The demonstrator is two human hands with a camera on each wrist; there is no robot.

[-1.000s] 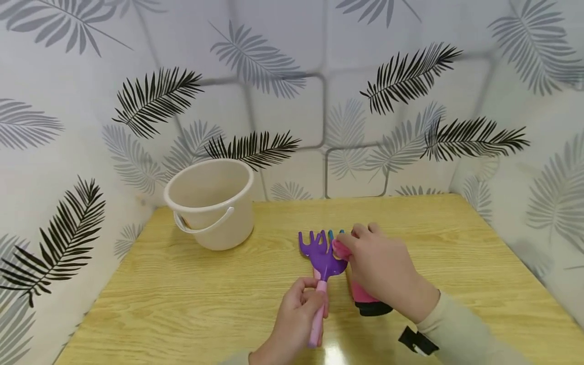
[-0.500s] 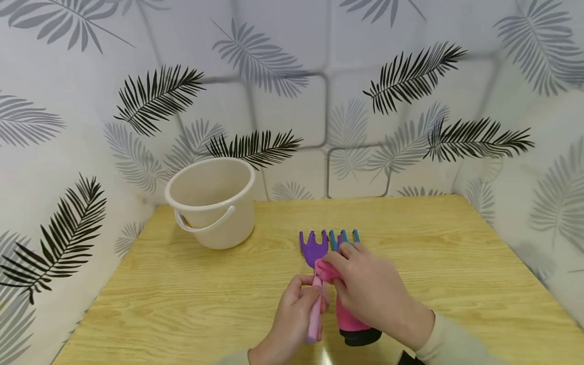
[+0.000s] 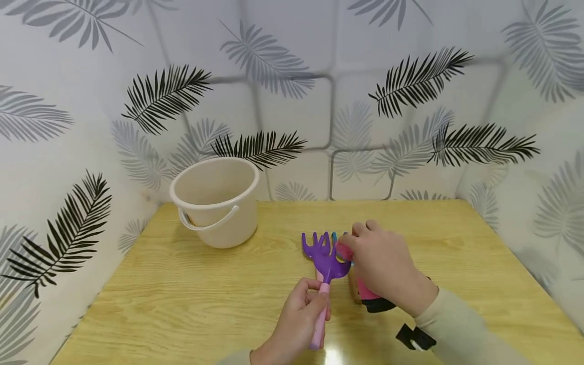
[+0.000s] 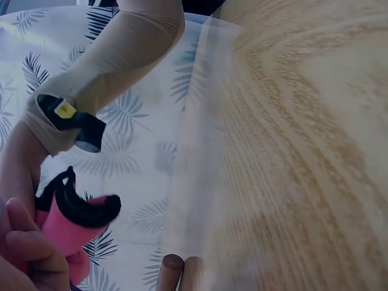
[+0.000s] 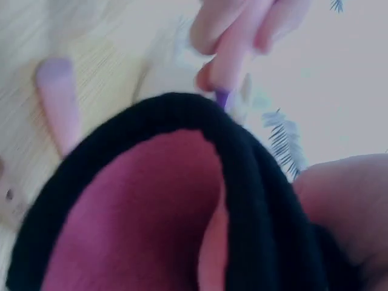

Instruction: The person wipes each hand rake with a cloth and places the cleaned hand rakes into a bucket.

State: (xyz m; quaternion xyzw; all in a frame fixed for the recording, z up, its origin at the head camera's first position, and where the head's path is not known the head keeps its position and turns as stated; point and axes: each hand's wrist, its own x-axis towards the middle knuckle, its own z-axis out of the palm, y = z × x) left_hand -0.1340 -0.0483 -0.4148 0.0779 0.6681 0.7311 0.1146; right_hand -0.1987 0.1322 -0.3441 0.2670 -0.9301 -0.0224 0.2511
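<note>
My left hand (image 3: 303, 312) grips the pink handle of a small purple hand fork (image 3: 329, 267), tines pointing away, above the table. With bent fingers my right hand (image 3: 380, 261) pinches a pink cloth with a black cuff (image 3: 378, 304) against the fork's tines. The cuff gapes open toward the right wrist camera, showing a pink inside (image 5: 139, 194); whether it is a glove or a sock I cannot tell. Behind the held fork lies another purple fork (image 3: 311, 249), its pink handle (image 5: 57, 103) visible in the right wrist view. Blue tines (image 3: 334, 237) peek out by my right fingers, mostly hidden.
A cream bucket (image 3: 234, 225) with its handle hanging down stands at the back left of the wood-grain table (image 3: 182, 299). Leaf-patterned sheeting (image 3: 292, 116) rises behind and at both sides. Brown round-ended handles (image 4: 172, 262) show in the left wrist view.
My right hand drew the cloth down to the fork's neck near the handle, then returned up to the tines. My left hand keeps its grip and has barely moved.
</note>
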